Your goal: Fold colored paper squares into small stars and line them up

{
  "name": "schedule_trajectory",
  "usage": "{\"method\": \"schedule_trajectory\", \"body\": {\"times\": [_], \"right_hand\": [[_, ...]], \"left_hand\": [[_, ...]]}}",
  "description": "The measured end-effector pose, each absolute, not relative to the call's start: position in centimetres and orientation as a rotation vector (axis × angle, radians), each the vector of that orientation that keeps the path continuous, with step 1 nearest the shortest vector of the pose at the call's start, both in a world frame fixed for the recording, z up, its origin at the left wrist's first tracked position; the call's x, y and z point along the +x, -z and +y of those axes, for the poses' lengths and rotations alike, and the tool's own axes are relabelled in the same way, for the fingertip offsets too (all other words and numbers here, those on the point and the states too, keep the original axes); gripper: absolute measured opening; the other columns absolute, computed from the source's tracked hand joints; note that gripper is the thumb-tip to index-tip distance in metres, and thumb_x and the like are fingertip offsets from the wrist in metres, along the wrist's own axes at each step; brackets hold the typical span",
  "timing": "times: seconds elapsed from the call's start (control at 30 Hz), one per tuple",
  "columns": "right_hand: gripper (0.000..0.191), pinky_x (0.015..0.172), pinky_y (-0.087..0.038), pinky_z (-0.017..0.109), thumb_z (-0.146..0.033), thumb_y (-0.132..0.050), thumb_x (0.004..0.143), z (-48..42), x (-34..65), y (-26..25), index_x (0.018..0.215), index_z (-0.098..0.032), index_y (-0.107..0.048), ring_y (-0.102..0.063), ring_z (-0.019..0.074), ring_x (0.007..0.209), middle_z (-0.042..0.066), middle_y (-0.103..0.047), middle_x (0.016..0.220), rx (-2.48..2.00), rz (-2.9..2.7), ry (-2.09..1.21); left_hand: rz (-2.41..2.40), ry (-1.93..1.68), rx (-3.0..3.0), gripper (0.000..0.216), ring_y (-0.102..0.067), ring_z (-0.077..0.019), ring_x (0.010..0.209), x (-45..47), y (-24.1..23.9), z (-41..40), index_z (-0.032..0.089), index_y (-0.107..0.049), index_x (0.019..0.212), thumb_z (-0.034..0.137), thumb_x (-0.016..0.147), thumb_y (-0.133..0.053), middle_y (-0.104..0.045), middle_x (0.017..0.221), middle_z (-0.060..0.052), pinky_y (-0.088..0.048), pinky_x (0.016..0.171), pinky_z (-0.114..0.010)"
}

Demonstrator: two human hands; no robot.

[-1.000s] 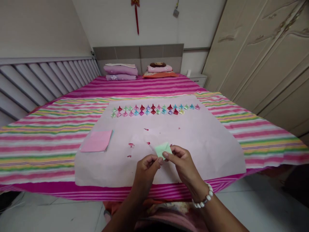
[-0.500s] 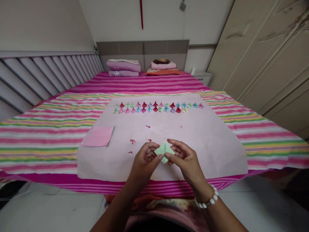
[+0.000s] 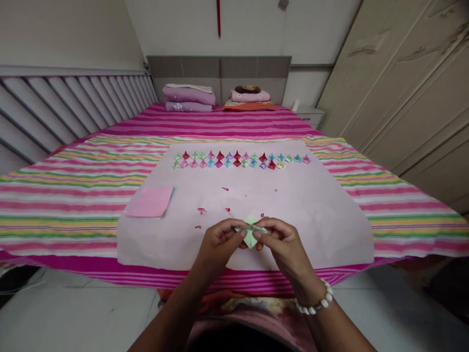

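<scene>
A small pale green folded paper [image 3: 250,231] is pinched between my left hand [image 3: 219,243] and my right hand [image 3: 281,244], thumbs meeting over its middle. I hold it just above the near part of a large pale pink sheet [image 3: 322,210] spread on the striped bed. My right wrist wears a white bead bracelet [image 3: 315,302]. Farther back on the sheet lie two rows of several small folded paper shapes [image 3: 240,160] in red, pink, green and blue.
A stack of pink square papers [image 3: 150,201] lies on the sheet to the left. Small red paper scraps [image 3: 201,211] dot the sheet near my hands. Folded bedding and pillows [image 3: 188,98] sit at the headboard. A wardrobe [image 3: 403,83] stands on the right, a slatted panel [image 3: 69,105] on the left.
Both hands have turned the green paper and pressed its sides inward, so it looks narrower and flatter. The view has tipped slightly downward.
</scene>
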State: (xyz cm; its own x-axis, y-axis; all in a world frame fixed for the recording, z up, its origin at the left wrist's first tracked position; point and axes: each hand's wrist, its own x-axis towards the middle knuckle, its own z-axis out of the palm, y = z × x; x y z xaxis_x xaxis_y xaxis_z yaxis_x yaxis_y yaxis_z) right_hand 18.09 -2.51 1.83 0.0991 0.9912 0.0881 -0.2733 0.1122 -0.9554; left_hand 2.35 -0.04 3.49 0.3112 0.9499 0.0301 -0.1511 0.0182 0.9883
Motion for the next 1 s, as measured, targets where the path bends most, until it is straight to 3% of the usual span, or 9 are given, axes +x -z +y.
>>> {"method": "schedule_trajectory", "body": {"times": [0.3,0.5,0.63,0.7,0.8,1.0], "right_hand": [[0.008,0.060,-0.051,0.027,-0.017,-0.071,0.071,-2.5,18.2,-1.7,0.076,-0.023,-0.073,-0.061,0.0114,0.056,0.000,-0.063,0.081,-0.893,-1.033,-1.178],[0.008,0.066,-0.050,0.030,-0.023,-0.067,0.078,-2.9,18.2,-2.2,0.084,-0.023,-0.072,-0.062,0.0152,0.068,0.003,-0.063,0.086,-0.854,-1.135,-1.181],[0.015,0.059,-0.047,0.028,-0.027,-0.078,0.068,-2.8,17.7,-2.6,0.080,-0.022,-0.071,-0.056,0.0142,0.064,0.001,-0.062,0.075,-0.970,-1.078,-1.138],[0.018,0.055,-0.045,0.026,-0.028,-0.082,0.063,-2.6,17.5,-2.6,0.076,-0.022,-0.070,-0.052,0.0128,0.059,-0.001,-0.060,0.067,-1.029,-1.044,-1.116],[0.021,0.059,-0.048,0.027,-0.028,-0.083,0.062,-2.5,17.3,-2.6,0.077,-0.022,-0.069,-0.057,0.0145,0.065,0.000,-0.063,0.070,-1.031,-1.000,-1.119],[0.044,0.065,-0.049,0.029,-0.021,-0.080,0.065,-2.5,17.6,-2.7,0.108,-0.025,-0.068,-0.059,0.0138,0.064,-0.004,-0.061,0.066,-1.008,-0.956,-1.146]], "left_hand": [[0.812,-1.029,1.154,0.018,-0.066,-0.0166,0.069,1.8,-2.8,0.1,0.016,-0.075,0.084,0.029,0.078,-0.064,-0.072,0.074,-0.005,-0.054,0.071,-0.031],[0.976,-1.098,1.119,0.018,-0.060,-0.0119,0.058,2.5,-2.8,-0.2,0.016,-0.073,0.076,0.026,0.063,-0.080,-0.067,0.059,0.000,-0.047,0.059,-0.023],[0.992,-1.137,1.160,0.015,-0.060,-0.0118,0.058,2.9,-2.8,-0.4,0.016,-0.071,0.075,0.026,0.066,-0.077,-0.066,0.060,0.001,-0.046,0.058,-0.023],[0.989,-1.162,1.176,0.016,-0.057,-0.0108,0.055,3.1,-2.9,-0.5,0.017,-0.070,0.078,0.025,0.067,-0.076,-0.061,0.056,0.003,-0.045,0.055,-0.022],[0.980,-1.198,1.168,0.027,-0.056,-0.0102,0.056,3.2,-3.0,-0.4,0.017,-0.068,0.090,0.024,0.066,-0.076,-0.061,0.060,0.004,-0.044,0.055,-0.021],[0.936,-1.180,1.178,0.041,-0.059,-0.0118,0.068,2.7,-2.8,0.0,0.018,-0.063,0.114,0.026,0.074,-0.070,-0.063,0.071,0.002,-0.046,0.065,-0.023]]}}
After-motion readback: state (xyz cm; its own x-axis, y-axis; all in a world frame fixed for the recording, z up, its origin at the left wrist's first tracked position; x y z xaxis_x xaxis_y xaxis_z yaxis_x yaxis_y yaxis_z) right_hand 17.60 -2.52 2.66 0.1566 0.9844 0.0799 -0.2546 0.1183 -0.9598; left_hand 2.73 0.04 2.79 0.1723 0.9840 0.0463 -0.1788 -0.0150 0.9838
